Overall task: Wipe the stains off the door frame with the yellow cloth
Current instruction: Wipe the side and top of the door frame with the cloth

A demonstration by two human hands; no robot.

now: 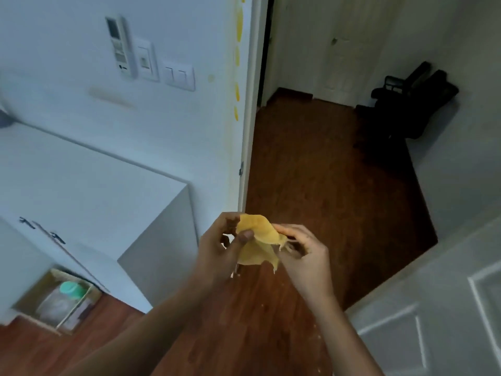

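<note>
1. White cabinet [89,180] stands left of the door frame [248,126]; black chair [406,104] sits beyond the frame in the hallway, white door [433,308] open to its right.
2. Yellow stains [238,28] run in a column along the frame's left edge.
3. Yellow cloth [260,242], crumpled, hangs below the frame's foot; left hand [222,248] and right hand [303,253] both pinch it.
4. Cardboard box [58,301] on the floor, far left of the frame, holds a green-lidded jar [70,289].

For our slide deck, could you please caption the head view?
Both hands, left hand and right hand, hold a yellow cloth below the yellow-stained door frame.
</note>
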